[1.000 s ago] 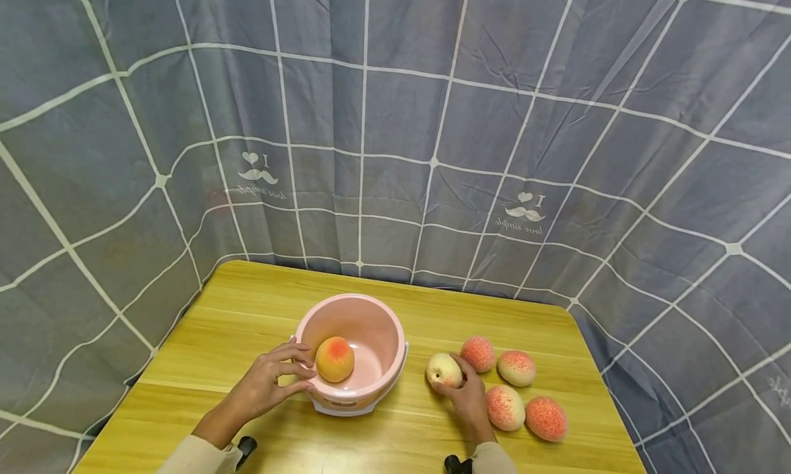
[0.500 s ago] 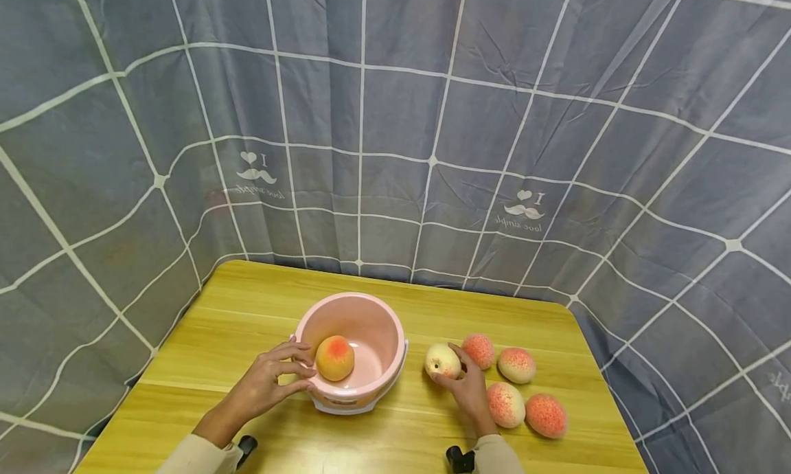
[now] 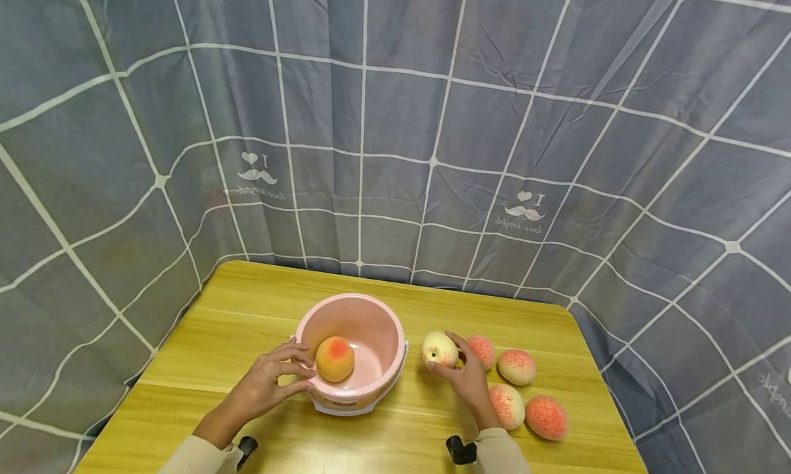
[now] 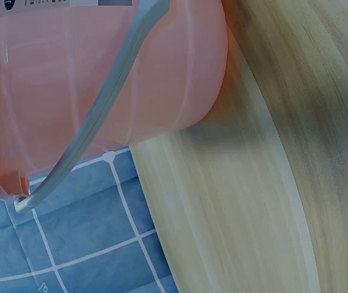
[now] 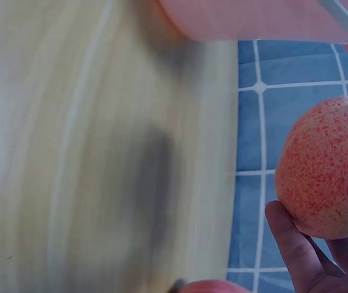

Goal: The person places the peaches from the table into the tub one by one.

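Note:
A pink bucket [image 3: 393, 323] stands on the table, with an orange-yellow peach [image 3: 335, 361] lying inside it. My left hand [image 3: 269, 379] holds the bucket's left rim, thumb and fingers at the edge. In the left wrist view the pale handle [image 4: 94, 116] hangs down across the bucket's side. To the right of the bucket, my right hand [image 3: 466, 378] grips a pale peach [image 3: 437, 348] between thumb and fingers. The right wrist view shows this peach's red-speckled side [image 5: 323, 168], raised over the table with a shadow on the wood below.
Right of my right hand lie a red peach [image 3: 482, 351], a speckled peach [image 3: 517, 367], a cream-and-pink peach [image 3: 508, 407] and a deeper red peach [image 3: 546, 418]. The wooden table [image 3: 247, 309] has a grey gridded curtain [image 3: 395, 185] around its back and sides.
My right hand has lifted the pale peach and shifted slightly left and away from me, toward the bucket. My left hand and the bucket have stayed in place.

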A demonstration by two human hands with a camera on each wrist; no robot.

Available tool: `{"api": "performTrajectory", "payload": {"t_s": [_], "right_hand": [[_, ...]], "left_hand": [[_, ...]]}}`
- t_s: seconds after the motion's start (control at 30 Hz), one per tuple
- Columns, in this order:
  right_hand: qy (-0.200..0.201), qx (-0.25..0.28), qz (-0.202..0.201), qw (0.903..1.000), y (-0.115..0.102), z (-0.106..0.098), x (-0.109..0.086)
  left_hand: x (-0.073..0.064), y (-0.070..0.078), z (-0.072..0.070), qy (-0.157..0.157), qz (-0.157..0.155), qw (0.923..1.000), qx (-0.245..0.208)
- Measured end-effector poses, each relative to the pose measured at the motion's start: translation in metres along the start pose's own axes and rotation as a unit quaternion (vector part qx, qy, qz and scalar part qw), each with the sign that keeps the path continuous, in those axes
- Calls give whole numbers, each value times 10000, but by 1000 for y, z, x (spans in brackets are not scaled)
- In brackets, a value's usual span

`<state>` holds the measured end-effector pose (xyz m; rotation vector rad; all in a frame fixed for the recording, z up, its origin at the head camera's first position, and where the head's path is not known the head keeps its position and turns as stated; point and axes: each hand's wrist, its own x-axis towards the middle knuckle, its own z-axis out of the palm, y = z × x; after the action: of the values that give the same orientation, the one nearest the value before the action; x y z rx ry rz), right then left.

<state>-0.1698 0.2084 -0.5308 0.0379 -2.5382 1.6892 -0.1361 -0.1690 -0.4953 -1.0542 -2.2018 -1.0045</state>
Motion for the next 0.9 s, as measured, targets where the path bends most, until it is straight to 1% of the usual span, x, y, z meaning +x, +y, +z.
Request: {"api": "performTrajectory", "payload": {"t_s": [0.1,0.4,0.63,0.9], "right_hand": [[13,152,-59,9999,-6,1,2],[13,317,-108,9994,-26,0,1],[49,420,-249,9988,-35,1,1],[75,665,-261,9974,-48,2,2]], "left_hand": [[0,0,0,5,19,10000,-22],[0,1,-1,35,-24,10000,-4],[1,2,-2,-7,-10,10000,25],[0,1,0,-7,-49,10000,40]]}}
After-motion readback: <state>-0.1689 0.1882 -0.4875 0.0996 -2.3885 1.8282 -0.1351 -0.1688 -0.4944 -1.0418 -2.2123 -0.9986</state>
